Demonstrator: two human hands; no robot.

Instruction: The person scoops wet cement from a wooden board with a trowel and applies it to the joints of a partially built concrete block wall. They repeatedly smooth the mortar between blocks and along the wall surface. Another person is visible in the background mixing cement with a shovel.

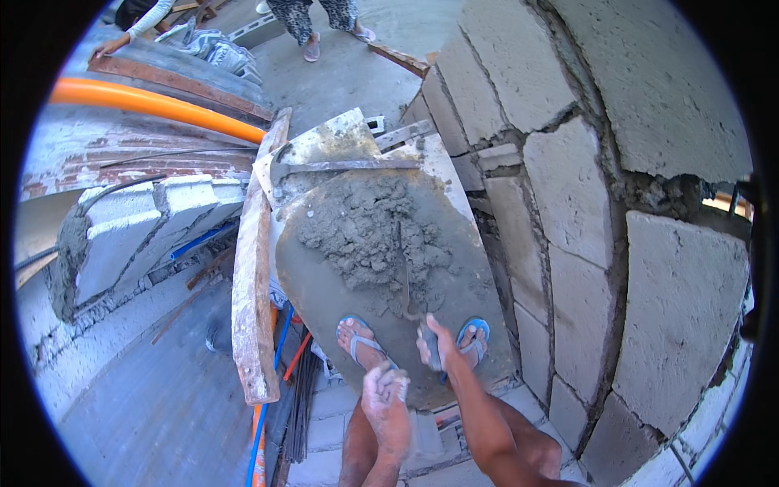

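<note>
A heap of wet grey mortar (365, 231) lies on a mortar-smeared board (312, 296) in front of me. My right hand (436, 342) is closed around the handle end of a trowel (402, 260). Its thin blade, seen nearly edge on, reaches away from me into the mortar. My left hand (385, 394) is held closer to my body, above my left foot. Its dusty fingers are curled into a fist, and nothing sticks out of it. Both my feet, in blue-edged flip-flops (357, 337), stand on the near part of the board.
A block wall (568, 195) rises close on the right. Along the left run a rough wooden plank (254, 316) and an orange pipe (162, 104), with a lower block wall (122, 235) beyond. A person's patterned trousers (304, 16) and another person's hand (109, 46) show at the far side.
</note>
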